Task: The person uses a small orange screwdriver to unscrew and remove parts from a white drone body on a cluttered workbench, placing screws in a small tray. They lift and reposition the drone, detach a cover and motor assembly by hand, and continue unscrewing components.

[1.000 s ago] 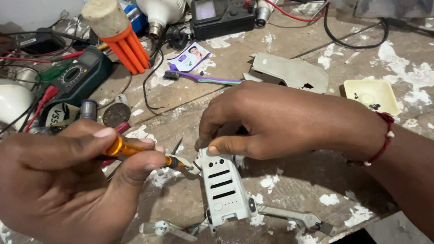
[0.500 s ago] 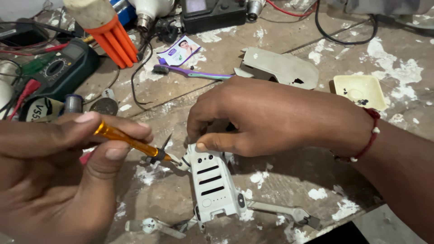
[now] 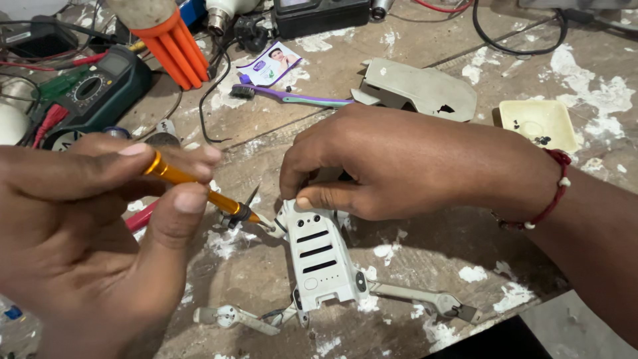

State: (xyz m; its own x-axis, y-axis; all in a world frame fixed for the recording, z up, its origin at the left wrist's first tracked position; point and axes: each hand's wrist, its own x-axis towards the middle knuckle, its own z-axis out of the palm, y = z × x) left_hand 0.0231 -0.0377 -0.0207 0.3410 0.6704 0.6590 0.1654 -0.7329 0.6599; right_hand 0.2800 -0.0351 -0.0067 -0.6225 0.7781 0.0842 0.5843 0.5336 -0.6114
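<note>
A small grey drone body [image 3: 318,256] with three dark slots lies on the worn bench, its folded arms spread toward the near edge. My right hand [image 3: 399,163] rests over its far end, thumb and fingers pinching the shell. My left hand [image 3: 93,226] grips a slim orange screwdriver [image 3: 199,189] between thumb and fingers. The screwdriver's dark tip points at the drone's upper left corner, close to my right thumb. A red bead bracelet circles my right wrist.
Behind the hands lie a grey drone cover plate [image 3: 419,90], a purple toothbrush [image 3: 292,98], a small cream dish [image 3: 538,123] holding tiny screws, a green multimeter [image 3: 93,90], an orange pronged tool [image 3: 176,43], cables and a small sachet [image 3: 269,63].
The screwdriver has tilted up and its tip has stayed near the drone's corner. My right hand has kept its hold on the drone body; the view has shifted slightly.
</note>
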